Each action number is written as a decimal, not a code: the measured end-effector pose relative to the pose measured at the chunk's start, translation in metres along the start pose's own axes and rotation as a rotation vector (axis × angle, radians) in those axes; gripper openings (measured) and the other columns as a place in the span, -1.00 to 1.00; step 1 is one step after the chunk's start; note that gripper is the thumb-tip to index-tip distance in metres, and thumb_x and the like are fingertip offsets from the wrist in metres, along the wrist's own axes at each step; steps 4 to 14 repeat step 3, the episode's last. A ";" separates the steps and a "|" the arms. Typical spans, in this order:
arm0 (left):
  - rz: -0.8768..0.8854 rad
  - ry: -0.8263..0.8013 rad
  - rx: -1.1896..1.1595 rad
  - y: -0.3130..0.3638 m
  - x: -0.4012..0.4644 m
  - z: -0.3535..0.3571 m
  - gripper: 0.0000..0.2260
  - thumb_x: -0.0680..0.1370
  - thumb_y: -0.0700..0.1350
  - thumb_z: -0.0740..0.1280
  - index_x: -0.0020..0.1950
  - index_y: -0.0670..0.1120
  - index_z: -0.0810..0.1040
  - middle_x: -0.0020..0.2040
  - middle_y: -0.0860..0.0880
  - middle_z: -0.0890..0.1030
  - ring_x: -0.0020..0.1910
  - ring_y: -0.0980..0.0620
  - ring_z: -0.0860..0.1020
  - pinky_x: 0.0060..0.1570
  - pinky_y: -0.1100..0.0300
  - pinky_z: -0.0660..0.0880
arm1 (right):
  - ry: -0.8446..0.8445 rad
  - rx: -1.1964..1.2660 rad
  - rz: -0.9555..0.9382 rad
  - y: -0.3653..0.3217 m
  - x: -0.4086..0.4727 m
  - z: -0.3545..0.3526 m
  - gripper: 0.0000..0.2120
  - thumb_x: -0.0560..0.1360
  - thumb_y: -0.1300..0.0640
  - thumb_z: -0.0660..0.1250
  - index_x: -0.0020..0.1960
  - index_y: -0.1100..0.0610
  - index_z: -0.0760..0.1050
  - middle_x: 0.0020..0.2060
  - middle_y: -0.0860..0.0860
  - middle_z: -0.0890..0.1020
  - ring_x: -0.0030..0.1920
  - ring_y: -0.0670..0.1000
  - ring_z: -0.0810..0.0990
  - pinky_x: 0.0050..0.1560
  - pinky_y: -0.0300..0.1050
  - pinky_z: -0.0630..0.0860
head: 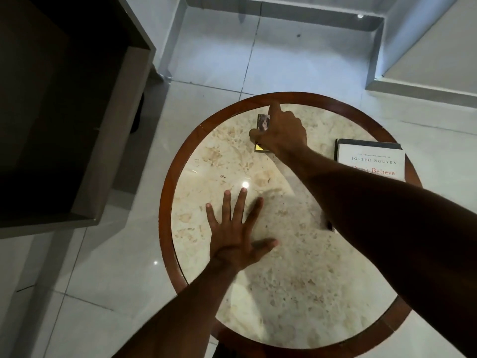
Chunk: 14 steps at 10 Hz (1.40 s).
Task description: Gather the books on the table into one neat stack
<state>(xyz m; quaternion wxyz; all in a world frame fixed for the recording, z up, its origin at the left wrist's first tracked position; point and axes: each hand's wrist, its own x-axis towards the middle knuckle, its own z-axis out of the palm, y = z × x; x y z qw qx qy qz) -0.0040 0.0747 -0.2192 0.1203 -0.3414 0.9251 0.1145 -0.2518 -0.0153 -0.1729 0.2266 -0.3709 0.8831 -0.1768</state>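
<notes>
Marble-patterned round table top [284, 267] with a reddish-brown wooden rim fills the lower centre of the head view; pale glossy floor tiles [211, 60] around it. Nearest: left hand [233, 228] lies palm down on the bare stone, fingers spread wide, grasping nothing. Right forearm crosses the top from the lower right toward the far side. Mid-distance, at the right edge of the table: white book [371, 164], cover up, lying flat on a dark book whose edges show beneath it; its near part is hidden by the forearm. Farther, near the far rim: right hand [282, 133] rests on a small book [262, 133] lying flat on the stone, thumb along its left edge, index finger stretched past its far end. Only a left strip of the cover shows. Whether the fingers actually clamp the book: cannot tell. Small book and the white one lie well apart. Dark cabinet [64, 112] stands to the left, off the table.
</notes>
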 end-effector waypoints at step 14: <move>0.029 0.009 -0.034 -0.008 0.004 0.015 -0.06 0.40 0.63 0.02 0.67 0.19 -0.01 0.70 -0.08 0.05 0.65 -0.27 0.03 0.48 -0.47 -0.11 | 0.179 0.182 0.058 0.023 -0.007 -0.002 -0.27 0.34 -0.37 0.36 0.30 0.10 0.36 -0.07 0.04 0.63 -0.15 0.04 0.54 -0.12 -0.08 0.42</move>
